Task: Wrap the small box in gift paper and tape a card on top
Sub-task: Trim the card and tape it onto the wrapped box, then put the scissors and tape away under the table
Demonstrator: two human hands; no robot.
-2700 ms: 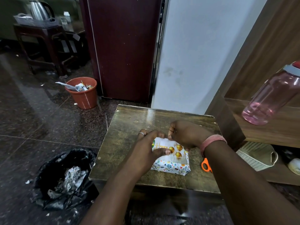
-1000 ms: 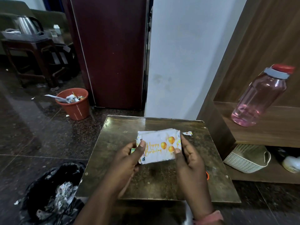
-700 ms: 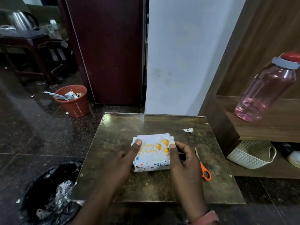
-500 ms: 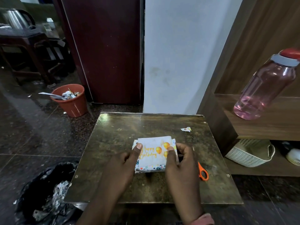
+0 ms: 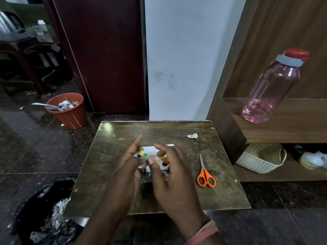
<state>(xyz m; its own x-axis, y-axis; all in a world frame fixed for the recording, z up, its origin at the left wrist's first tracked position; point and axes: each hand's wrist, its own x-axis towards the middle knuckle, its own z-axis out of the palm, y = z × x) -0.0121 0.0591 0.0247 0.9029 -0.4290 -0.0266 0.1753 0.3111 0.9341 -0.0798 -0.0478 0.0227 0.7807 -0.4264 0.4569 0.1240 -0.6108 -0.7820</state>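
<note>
The wrapped box (image 5: 145,178) lies in the middle of the small brown table (image 5: 177,129), mostly hidden under both hands. A strip of the white card (image 5: 149,149) shows on top of it. My left hand (image 5: 127,174) pinches a small green and yellow tape roll (image 5: 144,154) just above the box, index finger raised. My right hand (image 5: 173,177) hovers over the box's right half with curled fingers, its thumb tip close to the roll. Blur hides whether it pinches anything.
Orange-handled scissors (image 5: 205,174) lie on the table right of the box, and a paper scrap (image 5: 192,136) sits near the far right corner. A pink bottle (image 5: 272,89) stands on the right shelf above a white basket (image 5: 260,160). An orange bin (image 5: 68,110) and black bag (image 5: 44,209) sit on the floor at left.
Both hands let go of the box's sides and came together above it. My left hand now holds a small green and yellow roll. The box stays on the table.
</note>
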